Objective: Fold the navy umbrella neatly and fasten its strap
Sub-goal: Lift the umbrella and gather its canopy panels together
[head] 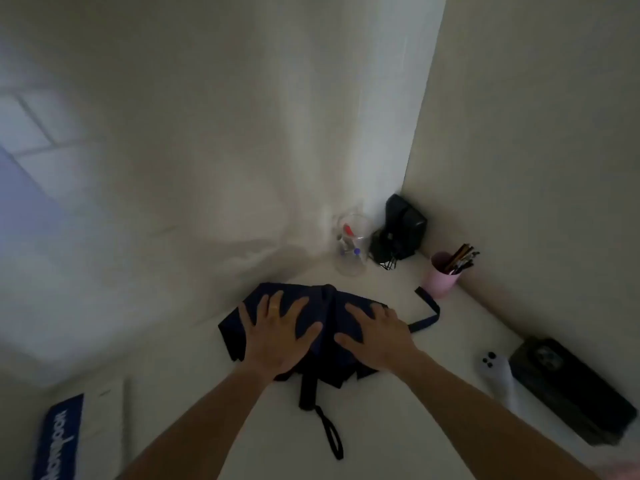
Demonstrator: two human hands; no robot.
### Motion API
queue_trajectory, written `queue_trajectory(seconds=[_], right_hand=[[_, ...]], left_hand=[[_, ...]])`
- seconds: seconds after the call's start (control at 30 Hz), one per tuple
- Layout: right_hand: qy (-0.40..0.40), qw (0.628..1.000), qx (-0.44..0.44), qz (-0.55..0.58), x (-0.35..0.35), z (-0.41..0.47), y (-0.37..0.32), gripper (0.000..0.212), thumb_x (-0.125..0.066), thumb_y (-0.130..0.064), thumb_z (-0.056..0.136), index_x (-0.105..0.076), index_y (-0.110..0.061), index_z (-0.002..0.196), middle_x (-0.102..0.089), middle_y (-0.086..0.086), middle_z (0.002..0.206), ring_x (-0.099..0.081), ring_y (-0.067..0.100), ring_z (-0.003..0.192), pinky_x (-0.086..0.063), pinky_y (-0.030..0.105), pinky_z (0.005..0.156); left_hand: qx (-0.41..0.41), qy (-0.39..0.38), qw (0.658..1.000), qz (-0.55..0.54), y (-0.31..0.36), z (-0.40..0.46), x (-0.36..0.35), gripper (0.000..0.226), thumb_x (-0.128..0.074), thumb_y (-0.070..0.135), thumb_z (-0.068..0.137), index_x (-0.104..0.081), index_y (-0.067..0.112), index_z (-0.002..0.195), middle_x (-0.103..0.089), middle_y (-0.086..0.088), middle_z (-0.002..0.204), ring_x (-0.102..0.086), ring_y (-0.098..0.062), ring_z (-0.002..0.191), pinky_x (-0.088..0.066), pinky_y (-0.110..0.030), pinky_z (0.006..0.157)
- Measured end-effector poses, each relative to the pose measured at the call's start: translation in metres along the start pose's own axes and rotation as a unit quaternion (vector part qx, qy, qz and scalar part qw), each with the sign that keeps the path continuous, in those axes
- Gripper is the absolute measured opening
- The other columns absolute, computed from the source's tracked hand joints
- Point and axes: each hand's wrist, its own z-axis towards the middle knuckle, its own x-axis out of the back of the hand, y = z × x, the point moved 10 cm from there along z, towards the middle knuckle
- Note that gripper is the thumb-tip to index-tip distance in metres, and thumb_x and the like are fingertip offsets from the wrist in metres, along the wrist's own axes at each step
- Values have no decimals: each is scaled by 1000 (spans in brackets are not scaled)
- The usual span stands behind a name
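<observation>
Umbrella [332, 320]: one, flat on table [398, 445], long axis toward camera, handle nearest (strap [427, 311] loose, trailing right). Two hands, left [277, 337] and right [379, 336], fingers spread, pressing canopy

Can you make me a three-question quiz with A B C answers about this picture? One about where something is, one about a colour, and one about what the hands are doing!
1. Where does the strap lie?
A. right of the umbrella
B. in the glass
C. under the phone

2. What colour is the cup holding pencils?
A. green
B. pink
C. orange

3. What are the hands doing?
A. holding pencils
B. pressing flat on the umbrella
C. resting off the table

Answers: A, it trails loose past the umbrella toward the cup; B, it is pale pink; B, the left hand and right hand lie palm-down, fingers spread.
</observation>
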Motion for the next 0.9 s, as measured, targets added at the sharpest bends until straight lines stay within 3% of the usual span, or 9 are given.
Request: queue_trajectory(seconds=[0.17, 0.3, 0.43, 0.6, 0.77, 0.83, 0.9], right_hand=[[78, 994, -31, 65, -35, 51, 13, 80, -25, -83, 84, 0, -51, 154, -9, 14, 167, -14, 40, 150, -20, 60, 119], [131, 987, -31, 89, -92, 72, 20, 75, -21, -81, 87, 7, -55, 152, -3, 11, 169, -8, 38, 153, -14, 59, 121], [231, 972, -24, 41, -133, 78, 21, 74, -15, -77, 92, -9, -44, 157, -21, 16, 165, -16, 39, 152, -13, 61, 121], [291, 956, -21, 39, -136, 74, 22, 72, -15, -74, 94, -18, -38, 157, -25, 17, 164, -18, 39, 152, -10, 60, 122], [286, 957, -23, 40, -137, 72, 21, 72, -12, -75, 93, -19, -39, 156, -27, 15, 163, -18, 38, 151, -7, 58, 121], [298, 954, -19, 39, -134, 66, 21, 70, -18, -72, 95, -31, -35, 153, -38, 15, 158, -28, 38, 147, -14, 56, 119], [325, 945, -20, 36, -131, 54, 19, 62, -28, -65, 96, -53, -26, 139, -57, 15, 140, -47, 38, 133, -31, 53, 112]], left_hand=[[10, 72, 997, -3, -11, 43, -41, 76, -25, 88, 86, -12, 56, 154, -16, -4, 171, -8, -33, 157, 2, -70, 120], [16, 66, 997, -22, -33, 60, -103, 76, -22, 88, 86, -4, 59, 153, -10, -3, 172, -3, -33, 158, 2, -69, 120], [16, 81, 995, -61, -47, 58, -147, 68, -9, 87, 84, 6, 67, 148, 5, 3, 173, 13, -26, 158, 8, -65, 123], [18, 111, 990, -86, -49, 61, -154, 55, -3, 86, 80, 16, 79, 131, 2, 8, 172, 13, -19, 157, 15, -56, 123], [19, 121, 988, -91, -46, 60, -152, 65, -26, 75, 95, -8, 57, 154, -10, 4, 172, 2, -21, 158, 8, -55, 125], [9, 139, 984, -112, -46, 55, -148, 63, -30, 72, 97, -18, 51, 155, -19, 3, 170, -6, -22, 158, 3, -54, 126], [5, 170, 976, -137, -48, 43, -144, 61, -33, 68, 99, -30, 42, 154, -30, -1, 166, -18, -24, 156, -5, -54, 127]])
